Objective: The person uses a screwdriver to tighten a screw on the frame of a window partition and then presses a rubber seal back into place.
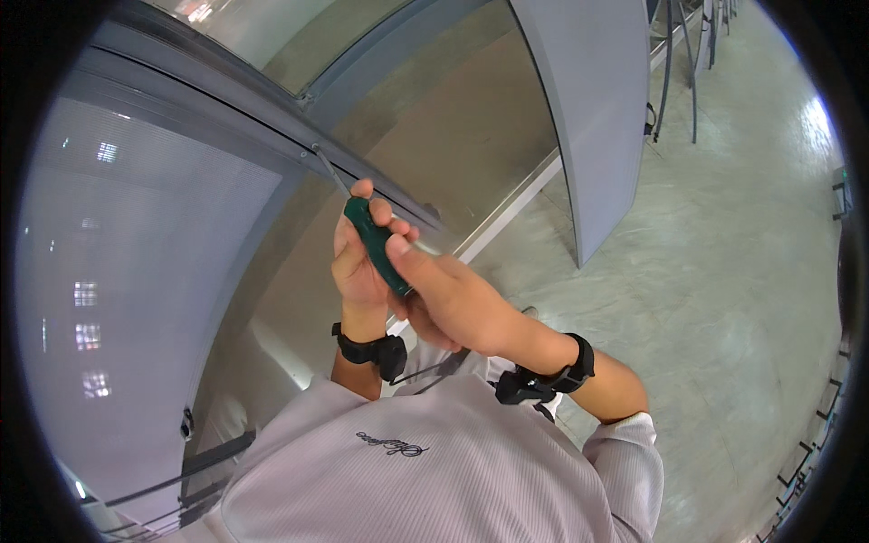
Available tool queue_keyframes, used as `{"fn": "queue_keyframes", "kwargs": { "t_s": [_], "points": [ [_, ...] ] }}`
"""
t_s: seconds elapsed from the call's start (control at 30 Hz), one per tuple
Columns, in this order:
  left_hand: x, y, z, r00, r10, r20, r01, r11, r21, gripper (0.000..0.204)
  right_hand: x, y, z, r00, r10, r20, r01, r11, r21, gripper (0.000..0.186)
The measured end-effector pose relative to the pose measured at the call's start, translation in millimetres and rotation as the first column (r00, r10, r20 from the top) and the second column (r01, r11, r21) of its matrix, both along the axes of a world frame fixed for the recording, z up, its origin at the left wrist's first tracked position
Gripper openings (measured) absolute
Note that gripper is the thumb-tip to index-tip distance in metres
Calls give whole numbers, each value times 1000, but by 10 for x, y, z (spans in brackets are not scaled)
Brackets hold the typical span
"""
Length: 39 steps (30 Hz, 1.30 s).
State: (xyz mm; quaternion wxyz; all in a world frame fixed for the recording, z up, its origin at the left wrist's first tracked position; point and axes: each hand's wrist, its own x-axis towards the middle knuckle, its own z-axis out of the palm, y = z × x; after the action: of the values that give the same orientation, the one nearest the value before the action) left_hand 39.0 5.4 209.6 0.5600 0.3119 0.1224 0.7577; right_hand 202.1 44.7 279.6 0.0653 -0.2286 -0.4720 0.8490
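Observation:
A screwdriver [373,242] with a dark green handle and a thin metal shaft points up and to the left. Its tip meets, or nearly meets, a grey metal frame [262,118] beside a small round spot; contact is hard to tell. My left hand [355,262] is closed around the upper part of the handle, fingertips showing past its far side. Lower down, my right hand [462,303] grips the handle's butt end with the thumb laid along it. Some of the fingers of both hands are hidden. Black bands with small devices sit on both wrists.
Glossy light panels [136,271] fill the left side, and a glass pane [444,109] lies beyond the frame. A grey upright panel [593,118] with a pointed lower corner stands ahead to the right, over a polished floor [688,335]. Dark thin legs [679,72] stand farther off.

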Motion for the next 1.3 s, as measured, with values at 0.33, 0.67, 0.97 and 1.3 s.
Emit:
{"fn": "queue_keyframes", "kwargs": {
  "t_s": [0.33,0.67,0.97,1.3],
  "points": [
    [-31,-107,-5,990,-120,79,116,992,52,47,-37,-20,-121,788,-91,-609,567,-277,776,19],
    [-227,41,34,931,-364,-36,358,889,285,44,-215,250,-141,687,507,-521,668,-156,728,20],
    [-53,-315,120,965,133,-228,-166,977,-133,47,-577,348,-699,352,499,-792,874,127,469,14],
    [513,-370,634,717,518,-466,-697,547,-464,29,-481,521,-705,269,361,-893,415,793,446,17]
  ]
}}
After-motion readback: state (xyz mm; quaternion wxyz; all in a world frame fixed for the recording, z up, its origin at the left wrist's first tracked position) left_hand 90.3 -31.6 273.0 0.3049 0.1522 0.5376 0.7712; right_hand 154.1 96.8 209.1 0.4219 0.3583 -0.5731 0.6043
